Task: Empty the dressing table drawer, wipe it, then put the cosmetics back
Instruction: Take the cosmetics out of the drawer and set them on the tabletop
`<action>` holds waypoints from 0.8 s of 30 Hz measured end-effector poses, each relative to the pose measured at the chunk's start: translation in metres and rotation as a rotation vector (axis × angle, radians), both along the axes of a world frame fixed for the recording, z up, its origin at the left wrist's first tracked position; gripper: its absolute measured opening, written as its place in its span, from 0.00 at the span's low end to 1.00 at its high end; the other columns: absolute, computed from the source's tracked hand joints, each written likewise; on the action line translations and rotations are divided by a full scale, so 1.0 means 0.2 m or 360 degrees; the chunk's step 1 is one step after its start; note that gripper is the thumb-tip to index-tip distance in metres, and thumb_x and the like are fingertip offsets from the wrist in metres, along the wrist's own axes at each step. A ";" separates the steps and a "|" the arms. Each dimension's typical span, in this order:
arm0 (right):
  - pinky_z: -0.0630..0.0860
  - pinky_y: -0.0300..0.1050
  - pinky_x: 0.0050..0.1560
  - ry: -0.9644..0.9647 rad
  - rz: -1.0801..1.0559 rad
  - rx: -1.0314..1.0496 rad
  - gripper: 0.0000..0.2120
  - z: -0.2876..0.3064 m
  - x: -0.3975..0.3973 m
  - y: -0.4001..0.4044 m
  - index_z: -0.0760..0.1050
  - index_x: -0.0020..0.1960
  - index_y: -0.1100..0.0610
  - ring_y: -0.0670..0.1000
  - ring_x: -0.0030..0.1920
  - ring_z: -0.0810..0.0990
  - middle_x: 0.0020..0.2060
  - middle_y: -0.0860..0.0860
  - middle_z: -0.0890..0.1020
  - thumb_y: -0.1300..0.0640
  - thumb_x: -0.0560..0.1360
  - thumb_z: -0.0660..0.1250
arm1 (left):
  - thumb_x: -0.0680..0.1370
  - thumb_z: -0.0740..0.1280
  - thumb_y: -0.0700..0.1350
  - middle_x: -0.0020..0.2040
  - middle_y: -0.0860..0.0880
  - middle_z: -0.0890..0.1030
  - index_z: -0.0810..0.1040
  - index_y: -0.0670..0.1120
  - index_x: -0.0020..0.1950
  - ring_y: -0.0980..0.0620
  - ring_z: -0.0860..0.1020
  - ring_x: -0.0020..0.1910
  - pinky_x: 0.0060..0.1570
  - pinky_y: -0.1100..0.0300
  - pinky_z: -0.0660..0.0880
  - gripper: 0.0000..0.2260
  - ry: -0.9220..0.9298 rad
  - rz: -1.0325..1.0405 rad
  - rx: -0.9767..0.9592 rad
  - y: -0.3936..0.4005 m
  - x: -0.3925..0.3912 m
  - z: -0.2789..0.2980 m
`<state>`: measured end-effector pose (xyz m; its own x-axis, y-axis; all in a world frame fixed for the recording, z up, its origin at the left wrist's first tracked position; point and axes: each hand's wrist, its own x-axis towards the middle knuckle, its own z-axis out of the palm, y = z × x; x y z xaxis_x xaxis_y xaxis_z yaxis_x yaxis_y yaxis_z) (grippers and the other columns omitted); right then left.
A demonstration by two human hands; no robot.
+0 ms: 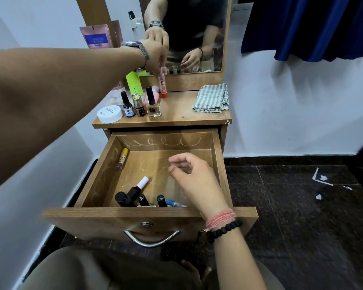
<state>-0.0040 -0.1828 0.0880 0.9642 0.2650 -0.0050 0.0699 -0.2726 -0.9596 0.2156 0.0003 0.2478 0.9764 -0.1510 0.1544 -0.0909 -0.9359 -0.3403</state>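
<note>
- The wooden dressing table with a mirror (197, 114) stands against a white wall, its top carrying cosmetics along the left side and a cloth at the right.
- The open wooden drawer with a curved metal handle (105, 174) is pulled fully out below the tabletop; white chalk-like scrawls mark its back and left walls.
- The folded grey-and-white striped cloth (211, 98) lies at the tabletop's back right corner.
- The left hand (155, 53), a metal watch on its wrist, reaches over the back of the tabletop with fingers pinched round the top of a slim pink tube with a red base (162, 83), held upright, base at or just above the surface; contact cannot be told.
- The right hand (195, 181), with pink thread and black beads on its wrist, hovers over the right half of the drawer, loosely curled and holding nothing.
- A round white lidded jar (109, 114) sits at the tabletop's front left edge.
- Three small nail-polish bottles with dark caps (142, 105) stand in a row just right of the jar.
- A slim yellow-capped tube (122, 158) lies along the drawer's left wall near the back corner.
- A cluster of dark bottles, one white-capped (134, 195), lies against the drawer's front wall.
</note>
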 end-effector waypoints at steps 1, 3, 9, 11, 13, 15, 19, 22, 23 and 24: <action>0.76 0.39 0.53 0.0005 -0.0010 0.0012 0.06 0.00 0.00 0.00 0.78 0.51 0.45 0.40 0.52 0.78 0.48 0.40 0.81 0.53 0.76 0.67 | 0.72 0.71 0.45 0.60 0.37 0.76 0.79 0.41 0.57 0.38 0.73 0.60 0.54 0.49 0.73 0.15 -0.0084 -0.0061 -0.0043 0.00 -0.02 0.03; 0.75 0.39 0.52 0.0029 -0.0026 0.0043 0.05 -0.01 0.00 0.00 0.79 0.51 0.46 0.41 0.52 0.78 0.47 0.40 0.81 0.53 0.76 0.67 | 0.76 0.66 0.44 0.57 0.35 0.77 0.78 0.39 0.57 0.36 0.74 0.57 0.51 0.46 0.73 0.13 -0.0310 -0.0179 -0.0007 -0.04 -0.14 0.10; 0.74 0.36 0.51 0.0059 -0.0034 0.0115 0.05 -0.02 0.02 0.01 0.80 0.50 0.48 0.39 0.49 0.79 0.45 0.41 0.82 0.55 0.75 0.68 | 0.81 0.60 0.47 0.36 0.44 0.77 0.74 0.45 0.48 0.46 0.76 0.33 0.32 0.57 0.73 0.08 -0.0269 -0.1544 0.0023 -0.02 -0.81 -0.07; 0.74 0.38 0.52 0.0062 -0.0037 0.0116 0.05 -0.03 0.02 0.02 0.80 0.49 0.48 0.40 0.49 0.79 0.45 0.42 0.82 0.56 0.75 0.68 | 0.81 0.57 0.50 0.33 0.47 0.76 0.73 0.46 0.44 0.46 0.75 0.30 0.28 0.57 0.74 0.11 0.0081 -0.1496 0.0208 0.10 -0.97 -0.26; 0.75 0.39 0.53 0.0055 -0.0029 0.0075 0.05 -0.03 0.02 0.03 0.80 0.48 0.47 0.40 0.50 0.79 0.46 0.42 0.82 0.55 0.74 0.68 | 0.80 0.55 0.54 0.40 0.50 0.79 0.74 0.49 0.47 0.48 0.78 0.35 0.31 0.58 0.75 0.12 0.0382 -0.1001 0.0337 0.22 -1.02 -0.44; 0.75 0.41 0.53 0.0044 -0.0018 -0.0001 0.05 -0.02 0.01 0.03 0.79 0.49 0.46 0.40 0.50 0.79 0.46 0.41 0.82 0.55 0.75 0.68 | 0.80 0.55 0.54 0.52 0.50 0.79 0.74 0.51 0.55 0.49 0.78 0.50 0.44 0.57 0.77 0.12 0.0672 -0.0566 0.0504 0.32 -0.98 -0.59; 0.77 0.47 0.56 0.0013 -0.0045 -0.0076 0.04 -0.01 0.00 0.02 0.79 0.49 0.45 0.40 0.51 0.79 0.47 0.40 0.82 0.53 0.75 0.68 | 0.80 0.58 0.49 0.66 0.48 0.72 0.73 0.47 0.65 0.47 0.71 0.63 0.56 0.51 0.75 0.15 0.0782 -0.0315 0.0722 0.40 -0.90 -0.78; 0.77 0.46 0.57 0.0024 -0.0051 -0.0071 0.04 0.00 0.00 0.01 0.79 0.49 0.46 0.39 0.50 0.79 0.46 0.40 0.82 0.54 0.75 0.68 | 0.81 0.56 0.42 0.66 0.46 0.73 0.74 0.44 0.64 0.45 0.73 0.63 0.55 0.51 0.76 0.14 0.0657 -0.0279 0.0790 0.38 -0.85 -0.83; 0.77 0.46 0.57 0.0025 -0.0048 -0.0067 0.04 0.00 0.00 0.01 0.79 0.49 0.46 0.39 0.50 0.79 0.46 0.40 0.82 0.54 0.75 0.68 | 0.81 0.55 0.40 0.65 0.45 0.74 0.74 0.43 0.64 0.45 0.74 0.62 0.55 0.51 0.76 0.14 0.0633 -0.0281 0.0796 0.37 -0.84 -0.83; 0.77 0.46 0.56 0.0024 -0.0046 -0.0065 0.04 0.00 0.00 0.01 0.79 0.49 0.46 0.39 0.50 0.79 0.46 0.40 0.82 0.54 0.75 0.68 | 0.81 0.55 0.40 0.65 0.45 0.74 0.74 0.43 0.64 0.45 0.74 0.62 0.55 0.51 0.76 0.14 0.0613 -0.0300 0.0803 0.36 -0.83 -0.82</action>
<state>-0.0044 -0.1816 0.0882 0.9712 0.2364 -0.0299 0.0471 -0.3134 -0.9484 0.0495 0.0731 0.0832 0.8974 -0.2870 -0.3351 -0.4404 -0.6266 -0.6430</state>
